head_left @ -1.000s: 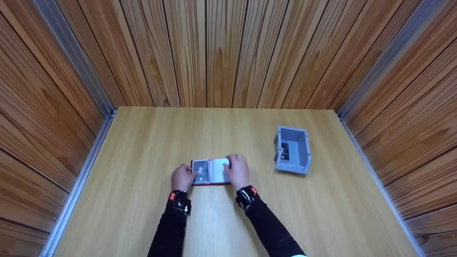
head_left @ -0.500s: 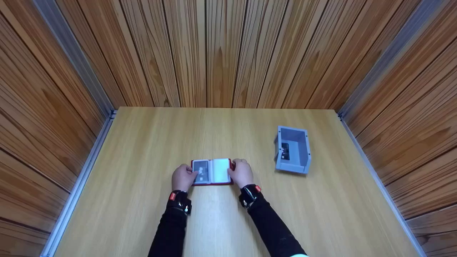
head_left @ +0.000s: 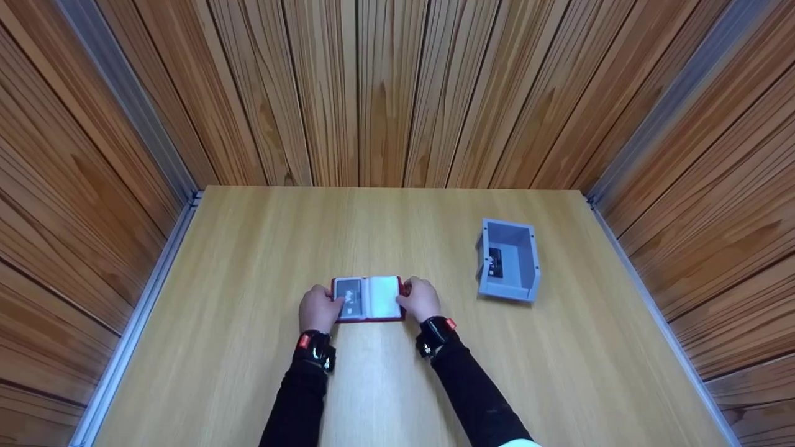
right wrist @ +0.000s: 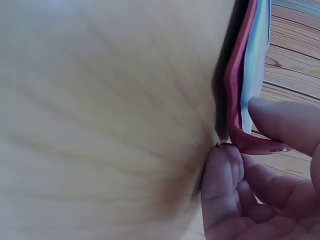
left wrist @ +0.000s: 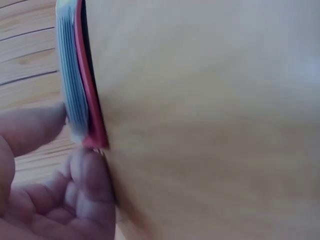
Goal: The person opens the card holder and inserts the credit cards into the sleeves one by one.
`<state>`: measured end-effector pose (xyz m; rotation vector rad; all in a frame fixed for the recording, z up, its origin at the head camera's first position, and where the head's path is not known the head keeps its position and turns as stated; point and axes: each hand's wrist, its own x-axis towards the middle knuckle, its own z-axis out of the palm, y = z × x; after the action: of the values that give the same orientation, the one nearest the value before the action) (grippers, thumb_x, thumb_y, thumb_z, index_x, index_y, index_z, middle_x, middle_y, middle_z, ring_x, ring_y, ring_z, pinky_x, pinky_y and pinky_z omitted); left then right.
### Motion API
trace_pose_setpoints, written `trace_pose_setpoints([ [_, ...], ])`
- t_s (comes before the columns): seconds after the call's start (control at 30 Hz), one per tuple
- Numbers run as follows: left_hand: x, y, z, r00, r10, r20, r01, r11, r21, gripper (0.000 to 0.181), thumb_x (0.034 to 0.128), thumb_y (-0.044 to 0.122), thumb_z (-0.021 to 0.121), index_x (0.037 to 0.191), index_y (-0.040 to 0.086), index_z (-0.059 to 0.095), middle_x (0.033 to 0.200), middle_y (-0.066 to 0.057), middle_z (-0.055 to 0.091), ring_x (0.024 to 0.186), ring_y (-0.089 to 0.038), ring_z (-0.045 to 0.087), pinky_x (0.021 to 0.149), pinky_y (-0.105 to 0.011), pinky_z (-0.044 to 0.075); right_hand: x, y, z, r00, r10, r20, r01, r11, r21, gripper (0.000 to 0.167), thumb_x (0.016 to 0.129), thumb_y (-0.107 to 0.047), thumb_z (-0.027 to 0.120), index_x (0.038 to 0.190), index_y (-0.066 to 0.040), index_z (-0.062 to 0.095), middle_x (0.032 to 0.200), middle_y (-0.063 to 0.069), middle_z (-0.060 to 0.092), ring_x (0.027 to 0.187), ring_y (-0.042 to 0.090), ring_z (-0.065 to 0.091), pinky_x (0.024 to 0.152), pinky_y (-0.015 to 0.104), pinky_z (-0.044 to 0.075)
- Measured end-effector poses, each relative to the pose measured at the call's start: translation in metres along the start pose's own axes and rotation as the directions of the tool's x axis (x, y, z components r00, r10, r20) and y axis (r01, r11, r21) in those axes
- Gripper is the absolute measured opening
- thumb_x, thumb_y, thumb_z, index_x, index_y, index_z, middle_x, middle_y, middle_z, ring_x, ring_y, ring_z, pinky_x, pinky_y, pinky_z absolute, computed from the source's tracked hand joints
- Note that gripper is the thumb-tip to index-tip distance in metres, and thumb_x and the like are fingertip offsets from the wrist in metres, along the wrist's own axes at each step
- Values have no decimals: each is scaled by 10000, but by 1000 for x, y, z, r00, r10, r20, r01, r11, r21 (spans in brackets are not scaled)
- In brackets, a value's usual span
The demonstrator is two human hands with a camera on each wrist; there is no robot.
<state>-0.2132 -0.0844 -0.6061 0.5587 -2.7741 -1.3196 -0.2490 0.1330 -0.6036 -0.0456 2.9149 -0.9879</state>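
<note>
A red card holder lies spread on the table, its clear sleeves facing up. A dark card with pale markings shows on its left side; the right side is whitish. My left hand grips the left edge, with the thumb against the stacked sleeves and the curled fingers by the cover's edge. At the right edge my right hand pinches the red cover; its thumb lies on the sleeve side, and the cover's end flap bends up beside the fingers.
A grey open-fronted bin stands to the right on the wooden table, with a dark card inside by its left wall. Wood-plank walls enclose the table at the back and both sides.
My right hand has shifted slightly right, from over the right page to the holder's edge, uncovering more of the page and red border. The left hand keeps its place.
</note>
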Motion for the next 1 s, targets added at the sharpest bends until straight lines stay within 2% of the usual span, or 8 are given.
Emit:
trace_pose_setpoints([
  [0.13,-4,4,-3,999,-38,0,38,998,42,312,859,195,749,978,-61,616,905,-172,645,832,-317,615,742,-441,480,-1,0,0,1000,2,6,-2,1000,3,262,802,-113,775,988,22,649,867,100,630,852,286,610,795,412,495],
  [0.27,-7,9,-8,993,-97,61,96,995,25,320,877,216,727,998,-49,594,893,-144,616,814,-289,582,722,-414,462,-1,1,1,1000,-5,-13,5,1000,0,245,789,-110,776,955,12,644,847,95,624,831,286,604,780,416,492],
  [0.37,-8,13,-10,987,-128,100,127,992,11,293,875,209,722,969,-34,588,845,-105,579,775,-259,550,684,-379,441,-2,1,1,1000,-10,-17,10,1000,-3,247,786,-109,776,956,11,643,846,92,621,829,284,602,777,413,491],
  [0.5,-6,16,-11,987,-131,96,129,991,32,265,850,201,734,888,-14,584,784,-79,550,731,-242,522,642,-366,415,-2,1,1,999,-28,-24,28,1000,2,254,781,-102,776,962,22,648,840,95,624,830,291,605,772,414,492],
  [0.6,-5,17,-9,990,-117,79,115,993,33,259,848,190,734,913,-31,613,827,-107,607,774,-259,562,683,-383,444,-3,1,0,999,-37,-32,37,999,5,258,775,-96,781,959,29,652,836,103,631,832,302,611,775,422,494],
  [0.77,-8,26,-4,995,-81,50,85,993,-81,330,885,130,700,1140,-64,623,1059,-185,612,982,-308,574,841,-420,471,-1,2,1,1000,-16,-24,16,1000,10,268,784,-102,786,982,24,658,861,97,638,851,296,616,794,414,495],
  [0.9,-15,41,3,1000,-8,15,10,988,-156,315,892,79,683,1175,-40,614,1078,-171,596,996,-297,581,852,-417,494,0,3,1,1000,-1,-14,1,1000,27,289,786,-91,786,1020,30,667,881,94,651,868,290,623,813,411,496],
  [1.0,-21,50,12,996,81,-26,-84,985,-152,262,871,43,688,1117,-28,630,1036,-154,625,961,-290,610,840,-415,510,-1,3,1,1000,-5,-16,6,999,48,289,785,-74,780,1027,41,672,875,93,658,862,288,626,816,410,497],
])
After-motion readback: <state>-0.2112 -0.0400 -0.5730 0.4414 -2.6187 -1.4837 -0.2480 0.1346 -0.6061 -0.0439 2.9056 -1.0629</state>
